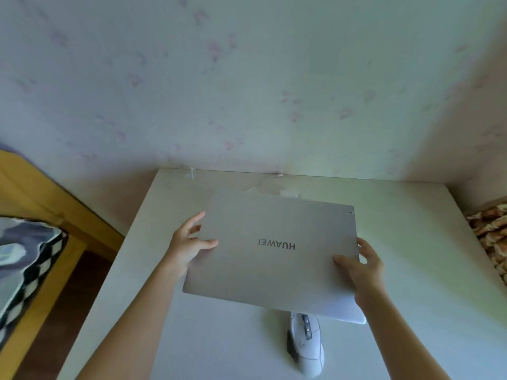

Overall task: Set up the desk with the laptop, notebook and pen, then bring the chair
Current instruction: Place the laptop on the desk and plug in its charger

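Observation:
A closed silver laptop with its lid logo upside down to me is held over the white desk. My left hand grips its left edge, thumb on the lid. My right hand grips its right edge, thumb on top and fingers underneath. The laptop's near right corner hangs over a white mouse. No notebook, pen or chair is in view.
White cables lie along the desk's back edge against the flowered wall. A wooden bed frame with a checkered pillow stands to the left. A patterned brown fabric sits at the desk's right side.

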